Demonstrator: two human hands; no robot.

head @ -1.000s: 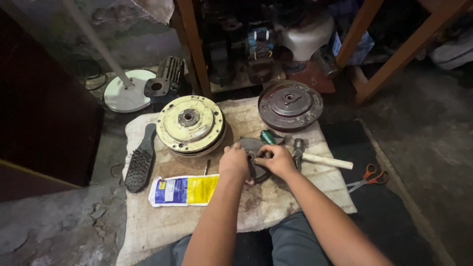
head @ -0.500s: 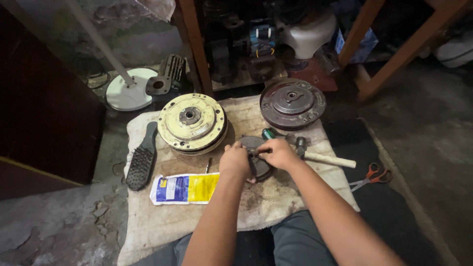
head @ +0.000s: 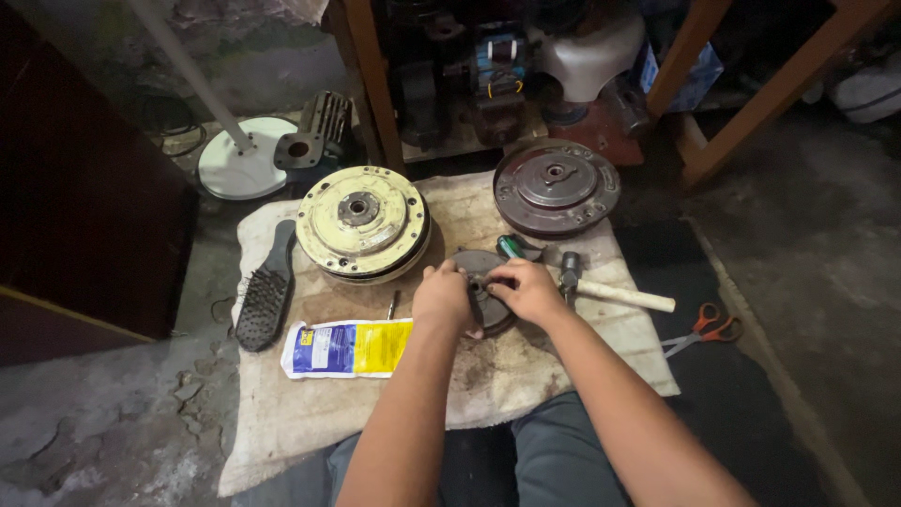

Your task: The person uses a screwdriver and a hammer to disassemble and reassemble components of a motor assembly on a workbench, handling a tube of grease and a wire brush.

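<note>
Both hands meet over a dark round metal disc lying flat on a stained cloth spread on the floor, roughly at the cloth's centre. Left hand rests on the disc's left edge, fingers curled over it; grip closed on the disc rim. Right hand covers the disc's right side, fingertips pinched at the small hub near the middle; whether they clasp a separate small part cannot be told. Just beyond the right hand: a hammer with pale wooden handle, head touching or just beside the disc, and a green-handled tool partly hidden. Cream-coloured round housing sits at the cloth's far left corner; brown rusty round plate at the far right corner. A blue-and-yellow tube lies near the left forearm, a small metal pin just beside it. Wire brush lies on the cloth's left edge. Orange-handled scissors lie off the cloth to the right.
</note>
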